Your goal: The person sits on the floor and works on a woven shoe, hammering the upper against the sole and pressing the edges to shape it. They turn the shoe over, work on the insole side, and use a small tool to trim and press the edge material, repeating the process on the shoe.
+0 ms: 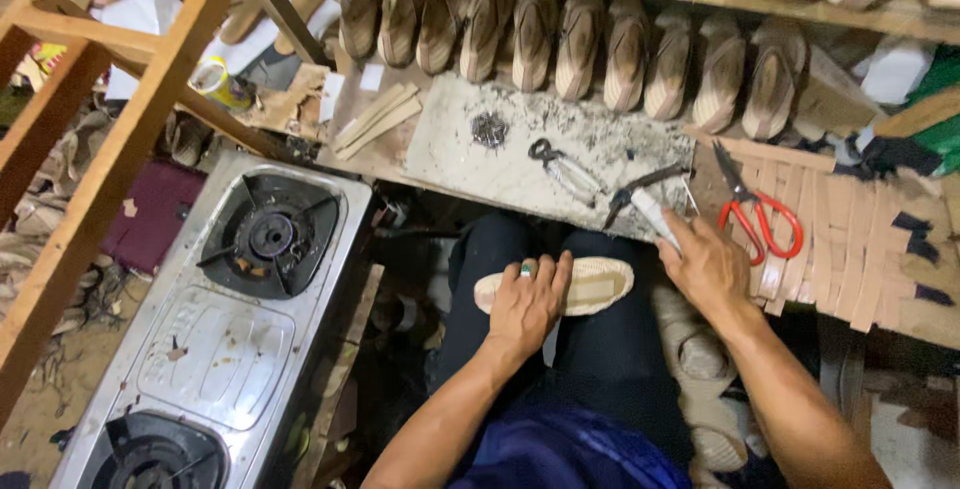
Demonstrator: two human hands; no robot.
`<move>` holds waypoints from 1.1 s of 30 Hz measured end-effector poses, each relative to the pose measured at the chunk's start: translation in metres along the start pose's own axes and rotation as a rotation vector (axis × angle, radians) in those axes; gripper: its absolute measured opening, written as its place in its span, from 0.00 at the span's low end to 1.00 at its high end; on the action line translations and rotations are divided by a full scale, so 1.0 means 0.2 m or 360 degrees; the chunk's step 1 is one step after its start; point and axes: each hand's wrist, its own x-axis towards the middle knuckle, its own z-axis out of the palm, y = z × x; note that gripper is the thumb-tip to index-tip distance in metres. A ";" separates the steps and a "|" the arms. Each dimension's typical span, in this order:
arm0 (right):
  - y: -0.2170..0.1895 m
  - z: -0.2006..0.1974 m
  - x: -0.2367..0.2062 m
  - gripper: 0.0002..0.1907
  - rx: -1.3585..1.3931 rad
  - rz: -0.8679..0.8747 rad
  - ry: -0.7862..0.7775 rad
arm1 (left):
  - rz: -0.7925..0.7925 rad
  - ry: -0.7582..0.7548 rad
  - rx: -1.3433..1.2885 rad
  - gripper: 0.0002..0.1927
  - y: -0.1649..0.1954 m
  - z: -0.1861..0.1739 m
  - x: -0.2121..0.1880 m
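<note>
Shoe sole (590,285) pinned flat on lap by left hand (525,301); pliers (650,211) gripped by right hand (708,267) at slab (460,144); sole seemingly not yet worked

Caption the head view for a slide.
Left hand presses a shoe sole on the lap; right hand grips a tool at the workbench.

We see a pale, matt woven shoe sole (580,284), a scuffed white stone slab (520,154), a glossy steel gas stove (215,349) and rough bare wooden beams (110,164).
</note>
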 end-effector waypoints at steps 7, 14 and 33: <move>-0.12 -0.16 -0.12 0.26 0.0492 -0.0061 0.0229 | -0.0462 -0.0308 -0.1276 0.50 -0.18 -0.17 0.03; -0.55 -0.12 -0.46 0.49 0.1696 -0.0375 -0.0270 | -0.0894 -0.0078 -0.3081 0.42 -0.05 -0.01 -0.04; -0.19 -0.68 0.88 0.25 0.0723 -0.0428 0.0736 | 0.0893 -0.0093 -0.3550 0.27 -0.09 -1.24 -0.20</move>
